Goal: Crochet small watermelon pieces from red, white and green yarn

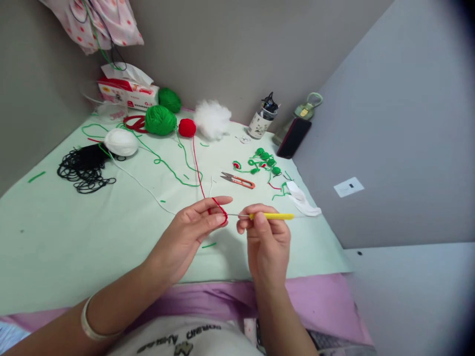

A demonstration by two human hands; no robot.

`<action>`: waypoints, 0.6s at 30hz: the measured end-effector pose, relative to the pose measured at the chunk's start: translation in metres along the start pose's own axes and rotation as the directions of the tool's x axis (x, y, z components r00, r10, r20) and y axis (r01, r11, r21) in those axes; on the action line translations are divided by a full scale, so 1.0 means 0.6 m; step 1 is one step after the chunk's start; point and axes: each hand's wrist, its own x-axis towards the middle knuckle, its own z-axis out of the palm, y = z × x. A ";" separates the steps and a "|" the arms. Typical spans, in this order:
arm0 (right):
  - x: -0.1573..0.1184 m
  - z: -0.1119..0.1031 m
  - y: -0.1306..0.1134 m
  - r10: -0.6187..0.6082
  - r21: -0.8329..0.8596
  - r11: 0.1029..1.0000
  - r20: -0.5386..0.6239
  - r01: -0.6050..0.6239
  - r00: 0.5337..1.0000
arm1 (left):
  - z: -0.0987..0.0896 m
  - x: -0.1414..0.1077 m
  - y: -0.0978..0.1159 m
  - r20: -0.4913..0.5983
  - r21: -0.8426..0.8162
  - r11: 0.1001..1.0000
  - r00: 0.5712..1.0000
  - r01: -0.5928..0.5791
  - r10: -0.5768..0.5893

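Observation:
My left hand (195, 225) pinches a loop of red yarn (198, 165), with the strand crossing its fingers and running back to a small red ball of yarn (187, 128). Between the fingers of my right hand (269, 235) is a crochet hook (276, 216) with a yellow handle. Its thin metal shaft points left and meets the red loop at my left fingertips. A thin white strand passes near my left hand from a white ball of yarn (120, 142). Whatever lies under my left thumb is hidden.
Orange-handled thread snips (239, 180) lie beyond my hands, near small green crocheted pieces (265, 155). Green yarn balls (161, 120), white stuffing (213, 120), a tissue pack (129, 94) and black cord (85, 168) sit further back. A pen cup (259, 124), phone (294, 138) and bottle (304, 111) stand back right.

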 end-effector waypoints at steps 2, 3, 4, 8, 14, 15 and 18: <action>0.000 0.007 0.003 -0.010 -0.012 1.000 0.036 0.010 0.999 | 0.007 -0.003 -0.002 0.002 0.062 0.996 0.998 -0.066 0.066; 0.000 0.010 0.005 -0.044 -0.049 0.998 0.048 0.046 0.998 | 0.010 -0.004 -0.003 0.002 0.079 0.993 0.996 -0.087 0.087; 0.000 0.013 0.005 -0.080 -0.088 0.993 0.057 0.085 0.995 | 0.013 -0.005 -0.003 0.000 0.085 0.992 0.996 -0.093 0.094; 0.009 0.016 -0.005 -0.105 -0.106 0.987 0.120 0.118 0.987 | 0.014 -0.005 0.009 0.038 0.095 0.993 0.997 -0.069 0.066; 0.058 0.019 -0.032 -0.058 -0.078 0.993 0.285 0.083 0.957 | 0.015 0.017 0.056 0.103 0.222 0.966 0.988 -0.135 0.115; 0.069 0.021 -0.031 -0.059 -0.085 0.992 0.299 0.088 0.952 | 0.015 0.025 0.063 0.093 0.234 0.961 0.988 -0.145 0.126; 0.101 0.029 -0.011 -0.037 -0.117 0.990 0.294 0.074 0.955 | 0.010 0.052 0.072 0.043 0.265 0.952 0.988 -0.156 0.150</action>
